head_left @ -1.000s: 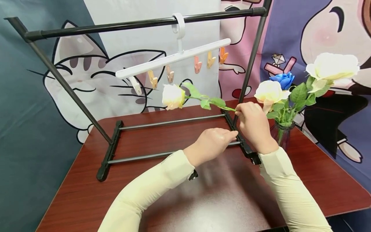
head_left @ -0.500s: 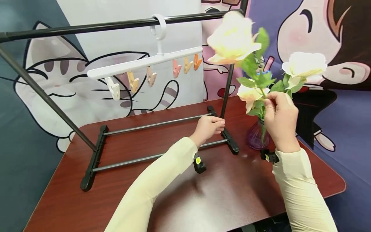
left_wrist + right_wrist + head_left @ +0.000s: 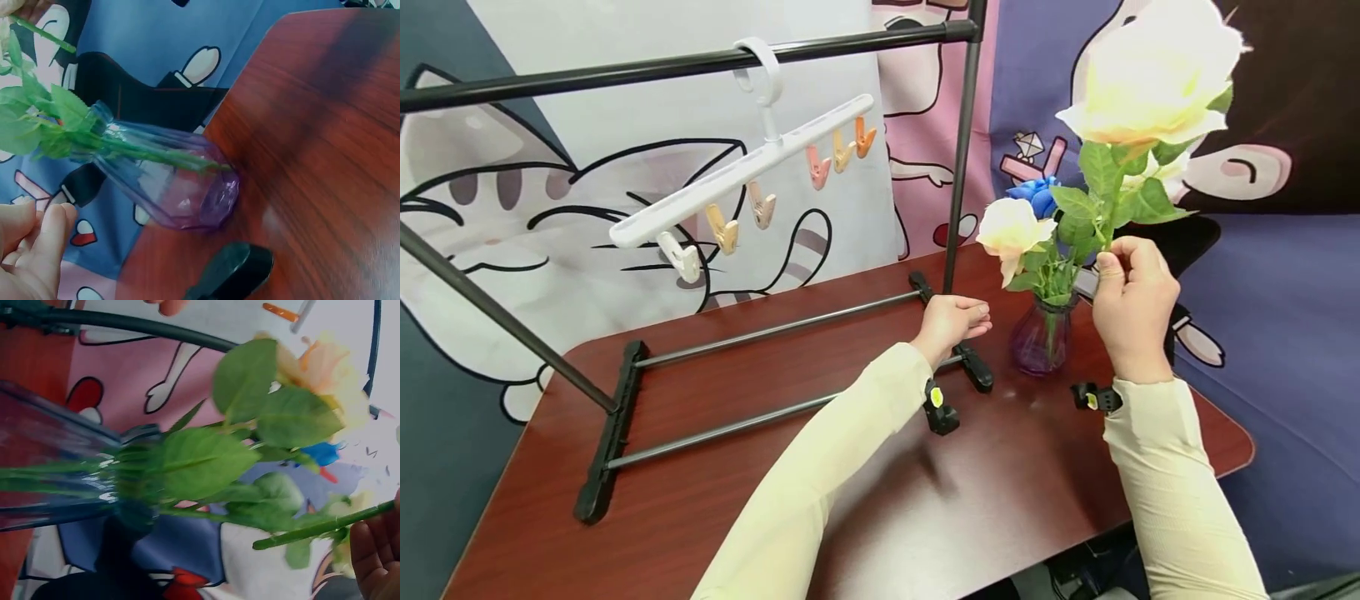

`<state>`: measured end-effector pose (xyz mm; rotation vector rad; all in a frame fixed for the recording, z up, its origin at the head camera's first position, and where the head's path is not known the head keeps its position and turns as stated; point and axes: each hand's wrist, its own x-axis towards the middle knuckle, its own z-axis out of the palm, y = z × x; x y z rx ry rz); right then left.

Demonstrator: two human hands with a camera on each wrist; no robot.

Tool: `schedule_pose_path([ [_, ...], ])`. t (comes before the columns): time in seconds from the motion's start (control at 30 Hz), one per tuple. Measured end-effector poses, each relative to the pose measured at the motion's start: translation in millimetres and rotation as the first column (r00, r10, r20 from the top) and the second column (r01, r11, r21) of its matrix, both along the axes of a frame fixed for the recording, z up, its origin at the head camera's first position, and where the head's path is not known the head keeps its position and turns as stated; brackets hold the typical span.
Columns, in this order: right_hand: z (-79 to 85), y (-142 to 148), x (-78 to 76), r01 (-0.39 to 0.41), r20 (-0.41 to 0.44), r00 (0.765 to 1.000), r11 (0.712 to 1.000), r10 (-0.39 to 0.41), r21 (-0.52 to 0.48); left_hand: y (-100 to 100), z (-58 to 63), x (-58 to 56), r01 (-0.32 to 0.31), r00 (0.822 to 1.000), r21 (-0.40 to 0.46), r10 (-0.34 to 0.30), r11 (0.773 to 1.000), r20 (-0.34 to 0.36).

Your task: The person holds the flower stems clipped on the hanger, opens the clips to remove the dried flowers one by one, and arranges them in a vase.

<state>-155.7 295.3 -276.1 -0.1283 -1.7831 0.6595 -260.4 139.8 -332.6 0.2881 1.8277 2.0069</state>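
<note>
My right hand (image 3: 1137, 312) pinches the stem of a white artificial rose (image 3: 1153, 79), held upright with its bloom high at the right. In the right wrist view the rose's cut green stem (image 3: 312, 531) sticks out past the fingers, its lower end free in the air beside the vase's neck. The purple glass vase (image 3: 1040, 343) stands just left of that hand, holding another white rose (image 3: 1011, 229), a blue rose (image 3: 1036, 197) and green leaves. My left hand (image 3: 951, 325) hovers left of the vase, fingers loosely curled and thumb near the fingertips, with nothing in it.
A black rack (image 3: 617, 417) stands on the brown table (image 3: 1000, 475). From its top bar (image 3: 685, 67) hangs a white hanger (image 3: 737, 171) bearing several small coloured clips (image 3: 760, 206). A cartoon-printed cloth (image 3: 1292, 333) covers the background. The table's front edge runs at lower right.
The rose has swung from lying sideways near the hanger to upright, and moved right to beside the vase with my right hand. The left hand has stayed near the rack's right foot. The view has turned right.
</note>
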Motion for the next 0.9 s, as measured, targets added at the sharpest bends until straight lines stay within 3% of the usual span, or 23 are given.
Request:
schedule_pose_path([
  [0.23,-11.1,10.0,-12.9,-0.007,-0.03,1.0,0.999,0.006,-0.038,20.8,-1.8,-3.2,-0.009,1.0,0.014,0.008,1.0,0.019],
  [0.47,-15.5,17.0,-23.0,-0.025,-0.016,1.0,0.991,0.023,-0.132,45.4,0.3,-7.0,-0.017,1.0,0.04,0.018,0.999,-0.018],
  [0.67,-23.8,24.5,-26.9,-0.02,0.012,1.0,0.985,0.022,-0.174,62.6,-1.0,-5.6,-0.09,0.996,0.04,0.09,0.995,0.002],
  [0.9,-30.3,29.1,-28.4,0.006,0.028,1.0,0.979,-0.001,-0.204,82.1,-0.4,-1.0,-0.127,0.992,0.105,0.124,0.986,0.035],
])
